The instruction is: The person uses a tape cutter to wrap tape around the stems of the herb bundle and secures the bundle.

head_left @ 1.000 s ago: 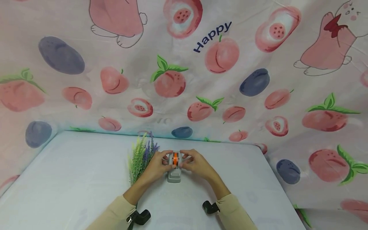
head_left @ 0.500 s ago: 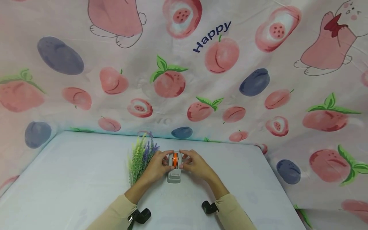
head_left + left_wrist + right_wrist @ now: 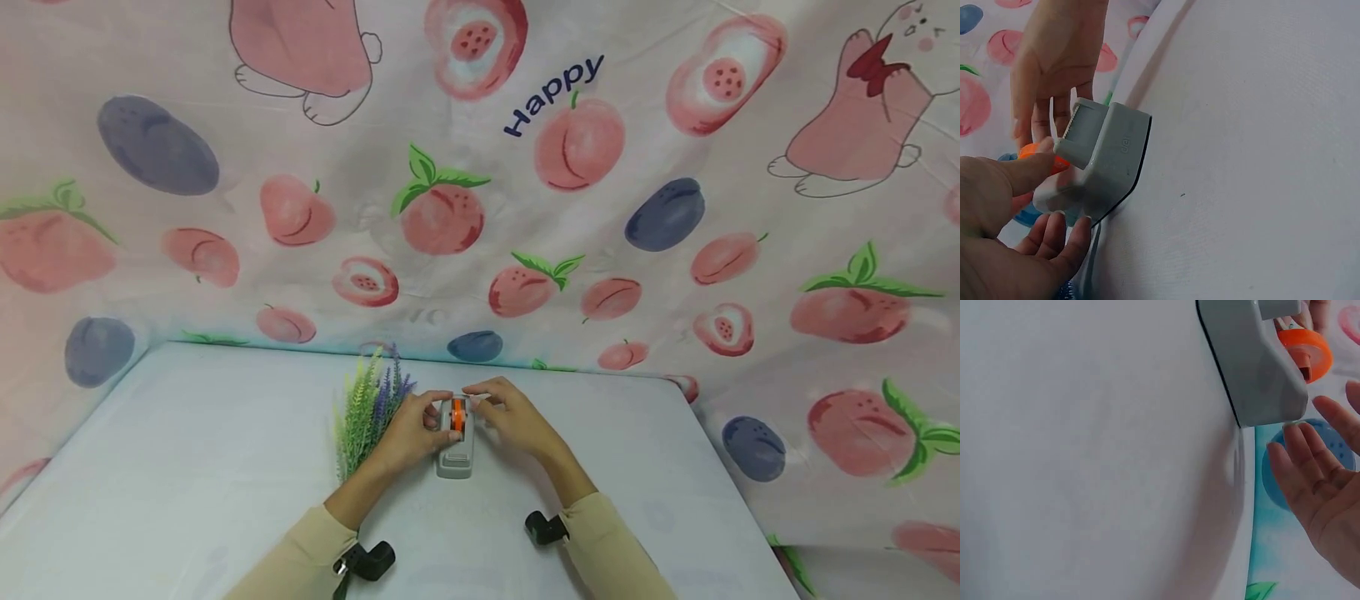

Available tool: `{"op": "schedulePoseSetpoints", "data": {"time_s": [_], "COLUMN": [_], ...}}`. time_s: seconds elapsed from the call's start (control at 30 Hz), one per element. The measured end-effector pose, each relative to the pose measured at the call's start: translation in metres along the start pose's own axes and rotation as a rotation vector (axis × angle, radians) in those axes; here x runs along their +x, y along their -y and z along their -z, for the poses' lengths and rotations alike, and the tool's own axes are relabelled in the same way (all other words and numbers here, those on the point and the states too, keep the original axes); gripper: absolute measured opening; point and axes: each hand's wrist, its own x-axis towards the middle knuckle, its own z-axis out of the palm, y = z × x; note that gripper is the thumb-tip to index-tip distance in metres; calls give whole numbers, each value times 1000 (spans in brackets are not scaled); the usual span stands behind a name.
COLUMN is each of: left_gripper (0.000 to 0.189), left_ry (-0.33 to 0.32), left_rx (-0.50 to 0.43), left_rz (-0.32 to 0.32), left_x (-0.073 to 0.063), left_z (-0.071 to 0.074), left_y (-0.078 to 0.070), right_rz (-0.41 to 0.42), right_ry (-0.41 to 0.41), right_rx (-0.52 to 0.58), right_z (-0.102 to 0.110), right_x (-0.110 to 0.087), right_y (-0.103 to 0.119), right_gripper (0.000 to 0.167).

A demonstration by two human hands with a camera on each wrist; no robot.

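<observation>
Peach-printed cloth (image 3: 480, 125) hangs beyond a white table (image 3: 187, 458), where a grey dispenser (image 3: 454, 459) stands toward the far edge, an orange wheel (image 3: 458, 414) set in its top. The left hand (image 3: 408, 432) holds the dispenser from the left, thumb at the wheel. On the right, the right hand (image 3: 521, 421) has its fingers loosely spread, tips close to the dispenser's far end — whether touching, I cannot tell. Flowers (image 3: 365, 412) lie to the left — partly under the left forearm.
</observation>
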Motion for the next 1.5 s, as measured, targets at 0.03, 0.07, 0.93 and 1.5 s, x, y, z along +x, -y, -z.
{"op": "schedulePoseSetpoints", "data": {"time_s": [0.03,0.07,0.93,1.5], "left_gripper": [57,56,46,44], "left_ry": [-3,-4,-6,-11], "left_rx": [-2,-2,-91,-94], "left_rz": [-6,-6,72,54], "left_x": [1,1,1,2], "left_z": [0,0,-2,-2], "left_y": [0,0,-2,-3], "right_rz": [8,6,-136,-132], "right_ry": [-10,-15,-122,-106], "right_rx": [10,14,24,144], "right_z": [-1,-2,-12,-14], "right_x": [2,4,25,19], "right_y": [1,2,13,13], "right_gripper": [30,28,11,15]}}
